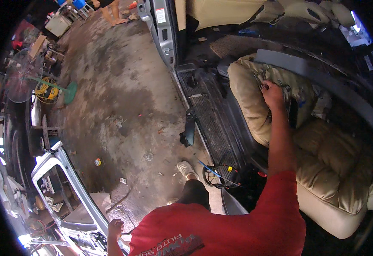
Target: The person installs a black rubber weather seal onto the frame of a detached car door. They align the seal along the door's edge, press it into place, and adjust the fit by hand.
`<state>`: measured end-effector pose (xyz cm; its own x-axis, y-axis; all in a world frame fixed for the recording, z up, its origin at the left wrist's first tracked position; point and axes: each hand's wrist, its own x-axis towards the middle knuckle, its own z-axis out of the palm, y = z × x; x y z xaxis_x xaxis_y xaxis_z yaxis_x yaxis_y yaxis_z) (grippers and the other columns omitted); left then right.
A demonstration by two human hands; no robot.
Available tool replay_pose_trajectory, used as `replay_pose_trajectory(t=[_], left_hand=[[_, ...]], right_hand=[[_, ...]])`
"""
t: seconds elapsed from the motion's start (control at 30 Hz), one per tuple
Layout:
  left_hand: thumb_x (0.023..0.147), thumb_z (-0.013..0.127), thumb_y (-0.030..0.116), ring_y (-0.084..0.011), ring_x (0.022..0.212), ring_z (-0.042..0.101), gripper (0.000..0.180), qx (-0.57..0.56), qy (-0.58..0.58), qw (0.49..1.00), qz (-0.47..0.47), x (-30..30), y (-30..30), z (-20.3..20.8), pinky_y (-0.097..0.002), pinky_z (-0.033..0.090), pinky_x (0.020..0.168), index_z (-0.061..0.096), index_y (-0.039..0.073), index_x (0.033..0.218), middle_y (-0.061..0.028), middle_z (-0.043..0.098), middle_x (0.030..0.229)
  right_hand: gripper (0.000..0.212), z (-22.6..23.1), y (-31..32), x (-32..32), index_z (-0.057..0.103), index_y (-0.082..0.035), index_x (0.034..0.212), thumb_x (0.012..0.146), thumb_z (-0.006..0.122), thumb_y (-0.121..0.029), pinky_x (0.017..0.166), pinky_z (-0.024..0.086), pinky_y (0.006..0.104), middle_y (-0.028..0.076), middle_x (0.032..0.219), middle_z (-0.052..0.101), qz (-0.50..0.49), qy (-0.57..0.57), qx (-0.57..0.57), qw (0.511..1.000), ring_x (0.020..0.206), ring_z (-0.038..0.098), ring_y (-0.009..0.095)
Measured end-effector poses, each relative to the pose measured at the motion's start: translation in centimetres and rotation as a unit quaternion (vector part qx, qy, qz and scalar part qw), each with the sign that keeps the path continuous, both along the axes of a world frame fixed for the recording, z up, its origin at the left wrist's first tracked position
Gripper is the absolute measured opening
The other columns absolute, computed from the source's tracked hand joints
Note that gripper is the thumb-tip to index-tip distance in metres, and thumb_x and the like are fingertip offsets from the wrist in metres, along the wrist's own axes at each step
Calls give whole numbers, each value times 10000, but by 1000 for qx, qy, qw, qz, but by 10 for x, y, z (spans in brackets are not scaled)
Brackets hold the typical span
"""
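Observation:
My right arm stretches into the open vehicle, where my right hand (273,94) is over a tan padded seat (249,109). Its fingers are closed at a small dark, thin piece I cannot make out, by the seat's opened-up middle, where dark parts show. Low on the left, my left hand (116,229) hangs beside a detached silver vehicle door (93,209). Those fingers are curled in, and the inside of the hand is hidden. Just right of the seat back lies a second tan cushion (336,170) with pleated upholstery.
A ribbed black step (214,117) runs along the door opening, with coiled wiring (220,176) at its near end. A silver pillar (165,47) stands at the far side of the opening. On the stained concrete floor (122,98) are a fan with a green base (70,92) and a yellow coiled hose (46,90).

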<state>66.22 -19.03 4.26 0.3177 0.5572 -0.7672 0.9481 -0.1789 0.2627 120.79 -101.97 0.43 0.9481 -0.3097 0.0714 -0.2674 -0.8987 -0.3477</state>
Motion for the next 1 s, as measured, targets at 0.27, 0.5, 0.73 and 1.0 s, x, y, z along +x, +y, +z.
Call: replay_pose_trajectory(t=[0.27, 0.5, 0.73, 1.0], left_hand=[[947, 736, 190, -201, 836, 739, 313, 24, -41, 999, 3, -41, -7, 5, -341, 585, 654, 685, 16, 1202, -116, 752, 962], [923, 766, 178, -191, 775, 725, 272, 40, 4, 997, 59, -147, -25, 5, -340, 587, 611, 717, 6, 1129, -111, 756, 925], [895, 733, 161, -204, 765, 729, 293, 38, 46, 985, 164, -235, -37, 25, -347, 593, 574, 701, -11, 1130, -118, 742, 908], [951, 737, 219, -235, 860, 746, 312, 20, 24, 985, 171, -271, -65, -3, -371, 602, 663, 693, 15, 1183, -139, 750, 1054]], right_hand=[[286, -12, 15, 15, 781, -159, 1158, 894, 725, -253, 866, 586, 505, 190, 1068, 768, -95, 13, 24, 995, 1002, 735, 405], [259, -40, 6, 30, 756, -156, 1186, 941, 695, -214, 903, 582, 523, 186, 1089, 766, -52, 21, -52, 997, 1014, 726, 423], [281, -42, 4, 45, 745, -85, 1145, 925, 711, -256, 873, 594, 515, 220, 1134, 758, -119, 32, -164, 979, 1046, 734, 427], [136, 3, 58, -29, 605, -73, 896, 982, 676, -151, 615, 422, 333, 25, 766, 521, -132, -211, 726, 641, 635, 465, 159]])
